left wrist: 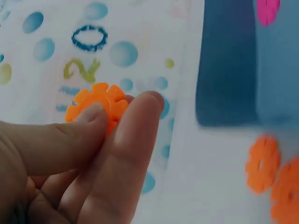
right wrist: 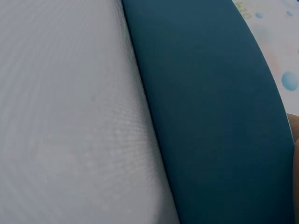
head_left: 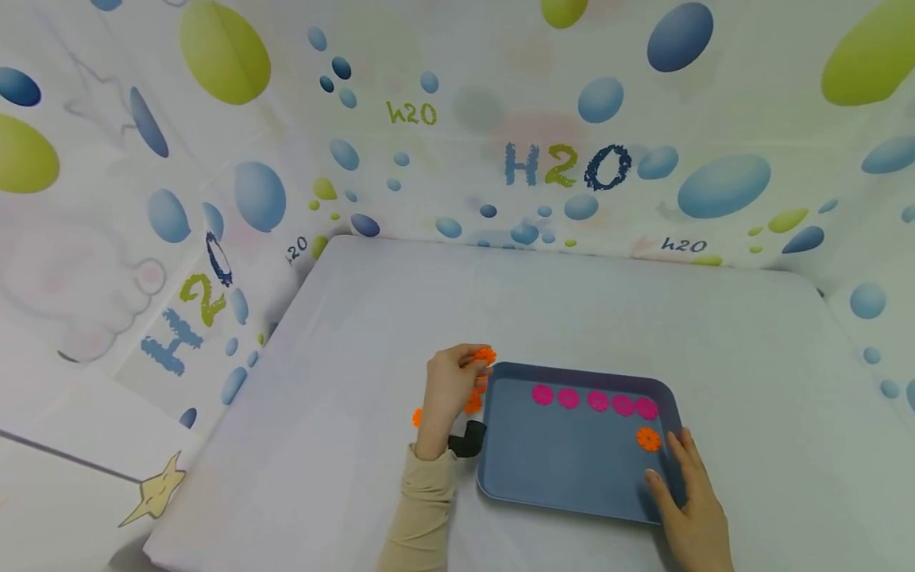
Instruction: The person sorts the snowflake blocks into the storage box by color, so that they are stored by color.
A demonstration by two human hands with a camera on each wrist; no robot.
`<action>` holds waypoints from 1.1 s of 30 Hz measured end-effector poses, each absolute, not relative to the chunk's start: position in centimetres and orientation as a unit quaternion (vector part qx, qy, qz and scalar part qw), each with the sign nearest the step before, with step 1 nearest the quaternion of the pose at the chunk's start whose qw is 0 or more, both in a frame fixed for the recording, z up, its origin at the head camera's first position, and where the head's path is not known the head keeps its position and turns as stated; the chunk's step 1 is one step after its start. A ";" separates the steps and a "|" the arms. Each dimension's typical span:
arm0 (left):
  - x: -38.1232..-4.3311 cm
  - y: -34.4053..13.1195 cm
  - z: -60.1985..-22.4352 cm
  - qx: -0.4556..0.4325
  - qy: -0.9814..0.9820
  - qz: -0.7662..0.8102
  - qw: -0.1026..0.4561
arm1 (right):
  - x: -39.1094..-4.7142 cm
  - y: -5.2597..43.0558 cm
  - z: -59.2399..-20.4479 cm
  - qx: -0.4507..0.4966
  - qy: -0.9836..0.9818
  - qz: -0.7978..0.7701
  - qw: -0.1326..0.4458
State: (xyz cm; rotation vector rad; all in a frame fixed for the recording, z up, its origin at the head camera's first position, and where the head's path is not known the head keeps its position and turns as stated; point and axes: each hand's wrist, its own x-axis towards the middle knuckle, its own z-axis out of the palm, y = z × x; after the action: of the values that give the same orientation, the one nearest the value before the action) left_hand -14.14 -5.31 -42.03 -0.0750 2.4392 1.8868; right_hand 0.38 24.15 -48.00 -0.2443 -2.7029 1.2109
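Note:
In the head view my left hand is off the tray's far left corner. Its thumb and fingers pinch an orange flower-shaped disc with a notched edge. Below and beside that hand lie several more orange discs, partly covered by it. On the blue-grey tray, a row of several magenta notched discs runs along the far side. One orange disc lies under the row's right end. My right hand rests at the tray's right rim, fingers fairly straight, thumb over the inside.
A white-covered table carries the tray. Printed cloth walls with blue and green drops rise behind and at the sides. A black object sits by my left wrist, near the tray's left rim.

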 end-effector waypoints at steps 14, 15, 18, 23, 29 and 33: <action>-11.6 4.2 -44.0 0.109 0.807 0.558 0.160 | 0.5 23.9 -49.2 -0.075 -0.904 0.405 0.118; -11.4 4.7 -44.2 0.114 0.811 0.549 0.168 | 0.5 23.9 -49.3 -0.075 -0.903 0.405 0.119; -10.8 5.9 -44.7 0.114 0.826 0.516 0.196 | 0.5 23.9 -49.5 -0.076 -0.902 0.405 0.125; -10.0 7.3 -45.4 0.117 0.836 0.489 0.223 | 0.5 23.9 -49.9 -0.078 -0.902 0.408 0.122; -9.7 8.4 -46.4 0.124 0.859 0.449 0.214 | 0.5 23.8 -50.2 -0.082 -0.900 0.412 0.117; -9.8 9.0 -46.6 0.122 0.885 0.395 0.212 | 0.6 23.7 -50.3 -0.080 -0.899 0.414 0.117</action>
State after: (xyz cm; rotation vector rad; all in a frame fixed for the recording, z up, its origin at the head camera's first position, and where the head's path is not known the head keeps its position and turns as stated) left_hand -9.79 8.99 -46.64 0.3390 2.4589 1.0985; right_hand 0.61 23.72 -50.30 -0.2346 -2.6311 1.2114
